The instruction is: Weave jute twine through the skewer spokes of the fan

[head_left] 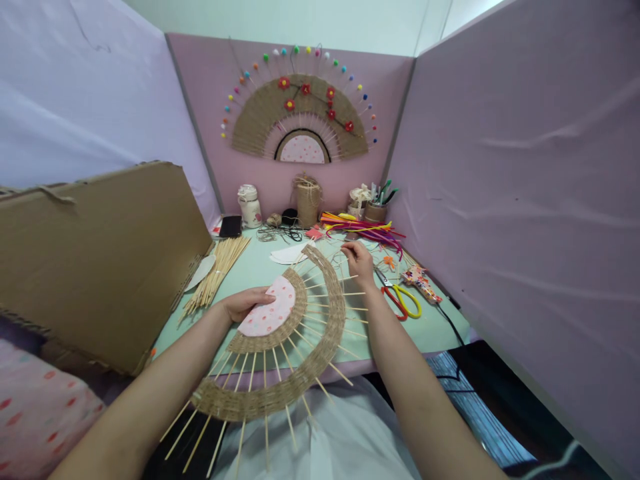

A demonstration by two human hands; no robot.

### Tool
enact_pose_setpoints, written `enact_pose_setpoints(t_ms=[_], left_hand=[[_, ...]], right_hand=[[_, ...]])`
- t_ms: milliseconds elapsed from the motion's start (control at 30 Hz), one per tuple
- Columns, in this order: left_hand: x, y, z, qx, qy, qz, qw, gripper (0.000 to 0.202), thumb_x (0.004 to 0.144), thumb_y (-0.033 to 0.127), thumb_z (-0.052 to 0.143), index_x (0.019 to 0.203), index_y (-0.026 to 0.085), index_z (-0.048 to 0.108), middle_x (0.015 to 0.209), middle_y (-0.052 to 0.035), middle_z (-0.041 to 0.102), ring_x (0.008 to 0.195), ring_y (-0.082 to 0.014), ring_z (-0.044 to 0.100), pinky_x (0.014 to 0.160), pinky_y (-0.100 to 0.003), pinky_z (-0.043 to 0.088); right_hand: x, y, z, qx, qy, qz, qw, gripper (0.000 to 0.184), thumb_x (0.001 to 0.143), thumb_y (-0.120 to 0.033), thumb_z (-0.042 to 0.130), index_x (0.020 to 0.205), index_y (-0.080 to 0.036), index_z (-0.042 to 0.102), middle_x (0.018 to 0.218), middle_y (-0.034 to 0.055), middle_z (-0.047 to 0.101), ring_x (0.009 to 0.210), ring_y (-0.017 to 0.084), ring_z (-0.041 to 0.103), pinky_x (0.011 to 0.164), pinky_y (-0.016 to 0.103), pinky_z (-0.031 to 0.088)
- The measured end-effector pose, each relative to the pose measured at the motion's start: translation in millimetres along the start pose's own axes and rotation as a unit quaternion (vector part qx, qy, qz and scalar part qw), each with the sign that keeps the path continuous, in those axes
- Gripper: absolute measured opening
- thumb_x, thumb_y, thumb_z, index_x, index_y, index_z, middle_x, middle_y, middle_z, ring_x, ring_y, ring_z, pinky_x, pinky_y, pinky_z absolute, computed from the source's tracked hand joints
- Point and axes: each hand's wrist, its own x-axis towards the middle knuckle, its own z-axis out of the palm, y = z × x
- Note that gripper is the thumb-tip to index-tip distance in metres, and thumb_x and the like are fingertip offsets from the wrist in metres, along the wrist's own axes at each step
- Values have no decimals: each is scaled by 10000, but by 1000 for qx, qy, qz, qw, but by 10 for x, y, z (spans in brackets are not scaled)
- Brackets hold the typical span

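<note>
My left hand (247, 303) grips a half-round woven fan (337, 313) by its pink dotted centre, thumb on top and fingers hidden beneath. The fan is tilted, with thin wooden sticks fanning out through an inner and an outer band of brown twine weaving. Near the fan's upper right end, my right hand (357, 259) is closed in a pinch with the fingertips together. A thin strand seems to run from that pinch towards the weaving, though it is too fine to follow clearly. Scissors (400, 300) with red and yellow handles lie beside my right forearm.
A finished fan with red flowers (315, 100) hangs on the back panel. Bamboo sticks (220, 270) and a large cardboard piece (100, 260) are at left. A twine-wrapped jar (307, 200), pipe cleaners (367, 230) and a glue gun (423, 283) with a cord lie behind and right.
</note>
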Motion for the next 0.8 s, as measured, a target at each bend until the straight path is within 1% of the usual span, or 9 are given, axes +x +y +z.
enact_pose_setpoints(t_ms=[100, 167, 233, 333, 467, 633, 800], left_hand=[[-1, 1, 17, 0, -8, -7, 1000, 473, 638, 212, 777, 1058, 84, 600, 863, -116, 720, 676, -196, 688, 581, -259, 542], [-8, 7, 38, 2, -10, -11, 1000, 449, 632, 212, 782, 1027, 84, 611, 849, -112, 721, 668, -195, 687, 582, -260, 541], [-13, 10, 53, 6, -14, -15, 1000, 430, 630, 212, 781, 1007, 85, 618, 840, -111, 721, 661, -194, 686, 583, -261, 539], [-11, 5, 54, 9, -20, -17, 1000, 425, 635, 216, 776, 1010, 86, 623, 852, -115, 720, 668, -195, 686, 594, -265, 537], [4, -11, 28, 9, -26, -21, 999, 438, 631, 214, 777, 1023, 89, 625, 860, -119, 719, 669, -196, 684, 596, -269, 535], [17, -24, 3, 8, -31, -19, 999, 448, 627, 206, 779, 1034, 98, 626, 868, -120, 718, 674, -195, 683, 611, -280, 540], [12, -21, 35, 5, -25, -16, 1000, 459, 616, 207, 787, 1032, 104, 623, 886, -122, 717, 696, -204, 684, 629, -297, 542]], right_hand=[[5, 6, -5, -3, 5, -18, 1000, 159, 842, -309, 511, 774, -192, 594, 792, 47, 602, 779, 175, 551, 744, 307, 426], [4, 8, -8, -2, 4, -12, 1000, 163, 837, -315, 514, 775, -191, 598, 794, 48, 604, 777, 174, 551, 743, 306, 426], [4, 9, -14, 8, 5, 14, 1000, 174, 825, -333, 523, 778, -186, 604, 795, 51, 606, 763, 172, 549, 723, 300, 426], [10, 17, -26, 36, 0, 79, 996, 204, 798, -364, 533, 793, -176, 612, 781, 50, 606, 718, 164, 537, 660, 283, 421], [27, 58, -19, 76, -27, 148, 986, 232, 751, -390, 555, 780, -167, 612, 721, 34, 594, 642, 145, 503, 613, 266, 402], [10, 80, 66, 98, -65, 183, 976, 244, 694, -404, 590, 715, -162, 602, 657, 12, 568, 605, 133, 472, 604, 261, 389], [-54, 36, 196, 121, -93, 205, 967, 274, 671, -437, 613, 660, -164, 587, 602, 1, 543, 570, 126, 457, 565, 256, 379]])
